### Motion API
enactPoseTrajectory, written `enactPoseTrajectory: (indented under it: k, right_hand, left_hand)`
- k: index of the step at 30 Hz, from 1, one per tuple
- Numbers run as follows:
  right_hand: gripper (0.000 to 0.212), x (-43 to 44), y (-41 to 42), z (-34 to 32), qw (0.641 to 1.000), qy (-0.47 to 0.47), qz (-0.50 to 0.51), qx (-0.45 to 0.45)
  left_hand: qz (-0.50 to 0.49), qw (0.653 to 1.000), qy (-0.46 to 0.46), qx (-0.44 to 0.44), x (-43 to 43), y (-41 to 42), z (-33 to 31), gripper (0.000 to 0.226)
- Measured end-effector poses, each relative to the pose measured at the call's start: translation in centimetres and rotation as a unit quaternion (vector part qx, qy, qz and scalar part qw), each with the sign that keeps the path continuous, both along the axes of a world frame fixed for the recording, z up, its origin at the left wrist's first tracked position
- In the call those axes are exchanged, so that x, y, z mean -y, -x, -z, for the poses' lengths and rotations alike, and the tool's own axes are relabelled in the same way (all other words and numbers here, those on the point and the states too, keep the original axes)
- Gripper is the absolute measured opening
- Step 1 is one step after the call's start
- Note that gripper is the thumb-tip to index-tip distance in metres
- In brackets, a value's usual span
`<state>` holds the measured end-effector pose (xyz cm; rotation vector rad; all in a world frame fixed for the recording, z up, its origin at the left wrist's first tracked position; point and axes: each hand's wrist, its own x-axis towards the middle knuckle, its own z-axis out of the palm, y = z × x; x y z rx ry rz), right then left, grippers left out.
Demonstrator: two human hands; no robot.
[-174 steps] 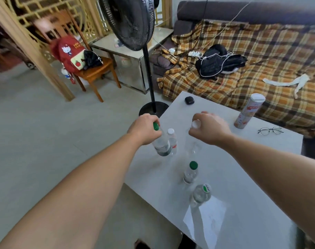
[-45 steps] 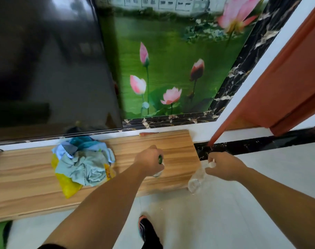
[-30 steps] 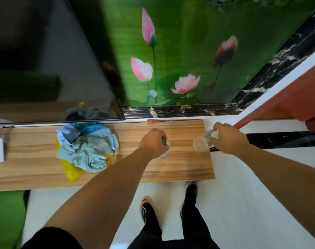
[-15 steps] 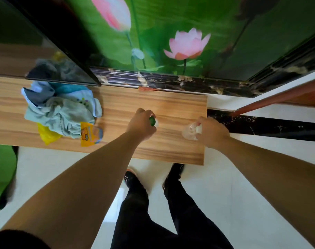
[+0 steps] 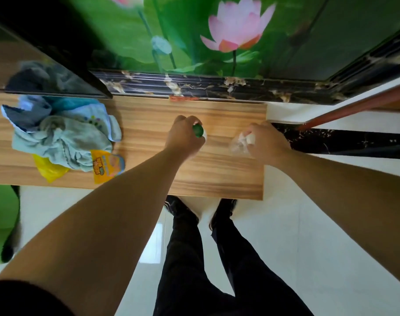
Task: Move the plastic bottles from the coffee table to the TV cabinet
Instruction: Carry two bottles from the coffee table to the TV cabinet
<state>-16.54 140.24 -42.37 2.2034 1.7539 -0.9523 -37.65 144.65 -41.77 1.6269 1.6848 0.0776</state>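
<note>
I look straight down on the wooden TV cabinet (image 5: 217, 179). My left hand (image 5: 183, 139) grips a green-capped plastic bottle (image 5: 198, 130) by its top, held upright over the cabinet's middle; most of the bottle is hidden under the hand. My right hand (image 5: 266, 142) grips a clear white-capped plastic bottle (image 5: 239, 144) by the neck, above the cabinet's right end. I cannot tell whether either bottle touches the wood.
A heap of blue and grey cloths (image 5: 62, 135) with yellow packaging (image 5: 105, 166) lies on the cabinet's left part. The TV screen (image 5: 46, 65) and a lotus mural (image 5: 235, 35) rise behind. The cabinet ends at the right near a red-brown door frame (image 5: 354, 106). My legs stand at the front edge.
Both bottles came from the coffee table to the cabinet. Over the last second my hands sank lower over the wood and my view tilted further down.
</note>
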Motion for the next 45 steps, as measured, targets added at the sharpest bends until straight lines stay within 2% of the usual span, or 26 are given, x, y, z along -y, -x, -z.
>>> enactPoseTrajectory:
  k: [3,7,15,21,32,39,45]
  right_hand:
    - [0.036,-1.8,0.3,0.4,0.997,-0.058,0.043,-0.026]
    - [0.042,-3.5,0.6,1.2,0.988,-0.097,0.114,-0.034]
    - [0.047,-2.7,0.5,3.8,0.992,-0.023,0.115,-0.054]
    - [0.049,-2.9,-0.2,3.6,0.991,-0.043,0.118,-0.039]
    - [0.060,-2.3,-1.2,2.0,0.990,-0.027,0.125,-0.064]
    - [0.067,-1.3,-2.7,-0.7,0.993,-0.013,0.095,-0.069]
    - [0.062,-1.9,-5.3,-6.1,0.997,-0.023,0.059,-0.032]
  left_hand:
    - [-0.068,0.998,0.005,0.002,-0.8,-0.4,1.1,0.037]
    - [-0.099,0.995,0.019,0.002,-1.6,-0.7,2.6,0.039]
    - [-0.095,0.994,0.036,0.031,-0.6,-1.0,5.1,0.043]
    - [-0.073,0.996,0.020,0.047,-0.8,-2.2,4.8,0.050]
    - [-0.064,0.997,0.018,0.045,-0.6,-2.6,4.0,0.054]
    - [-0.089,0.995,-0.014,0.036,0.6,-3.0,1.6,0.058]
    - [-0.077,0.996,-0.013,0.035,0.1,-4.1,-4.9,0.065]
